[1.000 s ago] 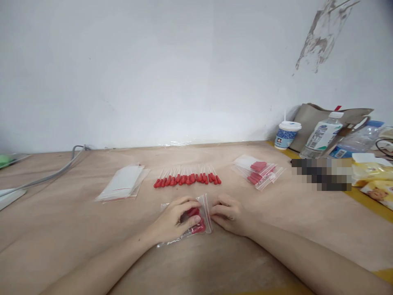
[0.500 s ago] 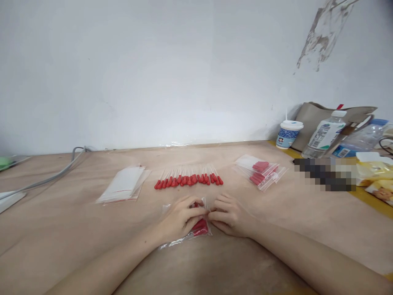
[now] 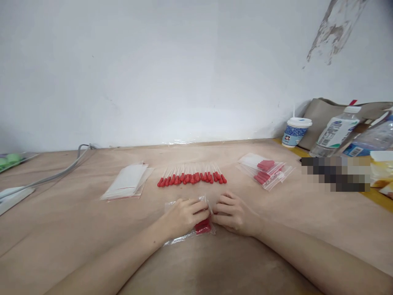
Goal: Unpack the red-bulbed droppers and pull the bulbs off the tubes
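A clear zip bag (image 3: 203,230) with red pieces inside lies flat on the table in front of me. My left hand (image 3: 183,217) lies across it, bent fingers pressing the bag near its right end and hiding much of it. At the bag's right edge, my right hand (image 3: 235,215) has its fingertips pinched together on the plastic, close to my left fingertips. Just beyond my hands runs a row of red-tipped droppers (image 3: 192,178), their pale clear stems pointing to the wall.
A stack of flat clear bags (image 3: 124,182) lies to the left, and filled bags (image 3: 266,171) to the right. A paper cup (image 3: 296,132), a water bottle (image 3: 336,133) and a grey-beige handbag (image 3: 319,110) stand at the far right. A grey cable (image 3: 63,174) crosses the left side.
My left fingers have closed together and flattened over the bag, leaving more of its red contents showing. My right hand stays at the bag's edge. The whole view has shifted slightly.
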Demonstrator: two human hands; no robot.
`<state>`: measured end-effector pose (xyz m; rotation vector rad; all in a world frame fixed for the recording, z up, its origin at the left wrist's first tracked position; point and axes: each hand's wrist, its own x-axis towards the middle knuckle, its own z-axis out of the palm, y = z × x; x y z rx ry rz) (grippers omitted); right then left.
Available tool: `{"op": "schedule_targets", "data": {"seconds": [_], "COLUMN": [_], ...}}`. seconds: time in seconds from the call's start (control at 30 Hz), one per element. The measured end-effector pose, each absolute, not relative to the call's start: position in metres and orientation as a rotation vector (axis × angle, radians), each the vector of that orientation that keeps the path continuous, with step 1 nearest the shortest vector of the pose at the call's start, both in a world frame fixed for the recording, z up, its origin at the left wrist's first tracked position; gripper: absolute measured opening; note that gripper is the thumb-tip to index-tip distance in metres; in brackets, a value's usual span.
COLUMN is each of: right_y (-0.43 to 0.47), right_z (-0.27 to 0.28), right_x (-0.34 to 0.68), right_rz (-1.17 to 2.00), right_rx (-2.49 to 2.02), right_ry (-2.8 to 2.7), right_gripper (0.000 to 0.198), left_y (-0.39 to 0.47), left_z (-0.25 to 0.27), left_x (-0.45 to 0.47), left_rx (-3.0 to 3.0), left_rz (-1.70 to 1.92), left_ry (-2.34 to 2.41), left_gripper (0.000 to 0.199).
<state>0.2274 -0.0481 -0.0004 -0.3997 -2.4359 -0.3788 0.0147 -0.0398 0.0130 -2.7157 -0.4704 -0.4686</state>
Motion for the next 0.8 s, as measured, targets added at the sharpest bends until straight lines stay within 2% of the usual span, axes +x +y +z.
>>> {"op": "schedule_targets", "data": {"seconds": [0.17,0.33,0.53,0.6,0.73,0.8], "right_y": [-0.049,-0.048,-0.048,-0.050,-0.055,-0.055], "right_z": [0.002,0.007,0.012,0.013,0.015,0.014], "right_x": [0.227,0.226,0.236,0.238,0.233,0.226], "right_rz": [-0.502,-0.361,-0.285,-0.130,0.341,0.459], "right_rx": [-0.417,-0.479,-0.533,-0.685,-0.948,-0.995], "right_ry": [-2.514,-2.604,-2.637,-2.593,-2.357,-2.232], "right_gripper": [0.026,0.031,0.020,0.013,0.022,0.024], "left_y": [-0.040,-0.039,-0.035,-0.034,-0.034,-0.036], "left_z": [0.016,0.021,0.045,0.054,0.054,0.048], "left_x": [0.016,0.014,-0.001,-0.003,-0.003,-0.002], "left_rx": [-2.695,-2.736,-2.756,-2.727,-2.755,-2.864], "left_rz": [-0.402,-0.402,-0.429,-0.418,-0.401,-0.431], "left_ry": [-0.399,-0.365,-0.407,-0.411,-0.493,-0.613], "left_gripper": [0.018,0.021,0.031,0.032,0.031,0.030]}}
